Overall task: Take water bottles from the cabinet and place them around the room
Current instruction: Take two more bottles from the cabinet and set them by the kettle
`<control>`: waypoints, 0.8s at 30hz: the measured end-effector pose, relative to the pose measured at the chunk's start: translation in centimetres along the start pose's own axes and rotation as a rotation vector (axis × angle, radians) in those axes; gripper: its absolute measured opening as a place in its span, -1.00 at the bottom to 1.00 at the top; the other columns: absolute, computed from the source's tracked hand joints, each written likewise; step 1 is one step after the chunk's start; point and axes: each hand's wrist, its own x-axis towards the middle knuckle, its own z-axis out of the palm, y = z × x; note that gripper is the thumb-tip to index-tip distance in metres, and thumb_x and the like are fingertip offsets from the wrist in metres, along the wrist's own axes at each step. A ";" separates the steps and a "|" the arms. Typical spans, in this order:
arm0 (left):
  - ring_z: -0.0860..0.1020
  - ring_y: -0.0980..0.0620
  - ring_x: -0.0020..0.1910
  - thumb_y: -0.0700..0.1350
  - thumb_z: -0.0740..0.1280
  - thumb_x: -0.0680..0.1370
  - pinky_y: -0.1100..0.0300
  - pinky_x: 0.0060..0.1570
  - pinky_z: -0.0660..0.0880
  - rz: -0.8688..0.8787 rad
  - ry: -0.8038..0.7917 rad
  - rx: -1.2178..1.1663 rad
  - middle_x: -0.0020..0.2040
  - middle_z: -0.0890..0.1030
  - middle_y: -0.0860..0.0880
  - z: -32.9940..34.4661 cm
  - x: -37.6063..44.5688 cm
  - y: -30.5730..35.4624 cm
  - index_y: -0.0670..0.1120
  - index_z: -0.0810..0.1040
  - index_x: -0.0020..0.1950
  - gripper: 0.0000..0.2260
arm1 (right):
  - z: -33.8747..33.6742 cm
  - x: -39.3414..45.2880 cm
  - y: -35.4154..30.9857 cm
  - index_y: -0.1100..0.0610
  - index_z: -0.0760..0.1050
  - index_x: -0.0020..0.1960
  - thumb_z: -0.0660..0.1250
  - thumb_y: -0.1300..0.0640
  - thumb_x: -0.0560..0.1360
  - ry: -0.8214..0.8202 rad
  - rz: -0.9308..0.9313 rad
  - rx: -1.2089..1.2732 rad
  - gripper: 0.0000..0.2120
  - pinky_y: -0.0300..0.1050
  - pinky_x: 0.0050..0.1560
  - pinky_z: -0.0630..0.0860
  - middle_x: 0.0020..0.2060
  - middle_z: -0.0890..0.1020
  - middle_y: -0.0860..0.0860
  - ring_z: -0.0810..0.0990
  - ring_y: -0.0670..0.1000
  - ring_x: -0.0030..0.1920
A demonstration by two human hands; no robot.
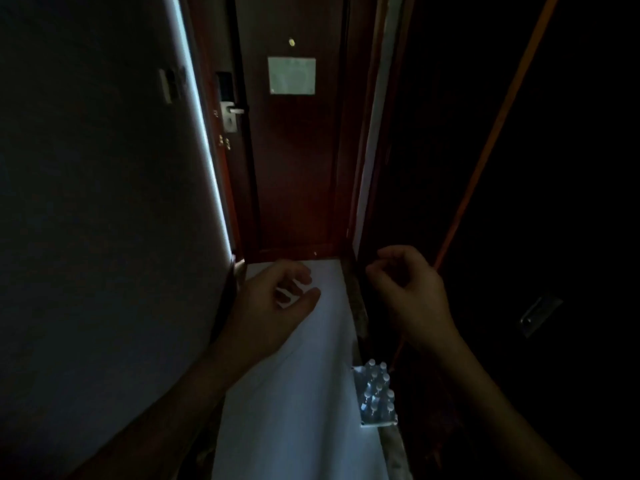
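Observation:
A pack of several clear water bottles (375,393) with pale caps stands on the floor at the lower right, beside a dark cabinet front (519,202). My left hand (273,299) hangs over the pale floor with fingers loosely curled and nothing in it. My right hand (405,289) is raised near the cabinet's orange-lit edge, fingers curled inward and empty. Both hands are well above and beyond the bottle pack.
A narrow, dim entry corridor. A dark red door (294,150) with a silver handle (232,114) and a pale notice (291,75) closes the far end. A grey wall (104,202) runs along the left. A metal handle (538,315) shows on the dark right panel.

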 end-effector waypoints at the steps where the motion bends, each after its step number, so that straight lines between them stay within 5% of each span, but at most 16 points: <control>1: 0.62 0.11 -0.09 -0.01 0.46 0.45 0.14 -0.12 0.58 0.010 -0.021 0.017 -0.05 0.64 0.14 0.5 1.6 -0.4 0.14 0.57 0.00 -0.83 | 0.2 1.3 0.3 -0.02 0.54 0.09 0.44 0.13 0.48 0.015 0.011 0.000 -0.79 -0.26 -0.10 0.59 -0.09 0.68 -0.08 0.66 -0.17 -0.10; 9: 0.58 0.30 -0.13 -0.18 0.48 0.48 0.45 -0.21 0.48 0.043 -0.053 0.040 -0.11 0.62 0.16 5.2 15.1 -5.5 0.02 0.59 0.00 -0.83 | 1.5 14.4 6.0 -0.01 0.55 0.07 0.45 0.12 0.47 0.109 0.062 -0.011 -0.80 -0.25 -0.17 0.59 -0.11 0.69 -0.05 0.67 -0.13 -0.12; 13: 0.60 0.28 -0.16 -0.18 0.50 0.47 0.41 -0.26 0.49 0.047 -0.082 0.051 -0.11 0.63 0.15 8.3 22.6 -9.0 0.03 0.60 -0.03 -0.83 | 2.6 22.4 10.3 -0.04 0.52 0.08 0.45 0.13 0.48 0.126 0.087 -0.005 -0.79 -0.36 -0.18 0.55 -0.09 0.67 -0.08 0.64 -0.19 -0.10; 17: 0.60 0.27 -0.18 -0.17 0.50 0.47 0.41 -0.30 0.48 0.069 -0.108 0.053 -0.14 0.62 0.17 11.2 30.5 -11.4 0.10 0.57 -0.04 -0.80 | 3.2 30.2 13.0 -0.02 0.53 0.11 0.45 0.13 0.48 0.172 0.108 0.003 -0.76 -0.25 -0.09 0.56 -0.08 0.67 -0.08 0.64 -0.18 -0.07; 20: 0.62 0.23 -0.12 -0.15 0.49 0.48 0.37 -0.24 0.54 0.098 -0.172 0.044 -0.11 0.64 0.19 13.4 35.3 -12.8 0.14 0.57 -0.02 -0.79 | 2.5 34.6 14.1 -0.12 0.50 0.04 0.46 0.10 0.45 0.194 0.102 -0.030 -0.77 -0.38 -0.15 0.51 -0.12 0.66 -0.11 0.63 -0.26 -0.12; 24: 0.64 0.14 -0.12 -0.18 0.49 0.48 0.26 -0.24 0.58 0.139 -0.279 -0.017 -0.07 0.65 0.12 17.5 40.7 -14.8 0.08 0.60 -0.02 -0.81 | 0.7 38.4 15.5 -0.17 0.49 -0.05 0.44 0.03 0.40 0.311 0.151 -0.011 -0.80 -0.31 -0.15 0.53 -0.13 0.65 -0.09 0.63 -0.23 -0.16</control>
